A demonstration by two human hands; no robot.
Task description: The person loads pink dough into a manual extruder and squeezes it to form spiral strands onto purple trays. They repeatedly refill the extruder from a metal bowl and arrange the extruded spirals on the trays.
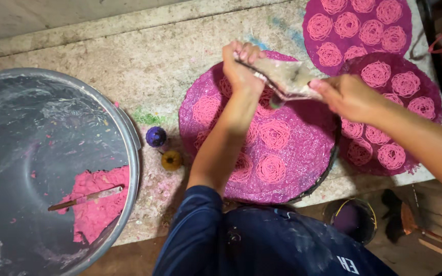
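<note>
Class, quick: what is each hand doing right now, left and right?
Left hand: closed, gripping one end of the clear piping bag.
Right hand: closed, holding the bag's other end above the purple tray.

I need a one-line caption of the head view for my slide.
Both hands, left hand and right hand, hold a clear bag over a purple tray of pink spirals.

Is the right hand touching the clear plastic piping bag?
Touching. The head view shows the right hand pinching one end of the clear plastic piping bag.
</note>
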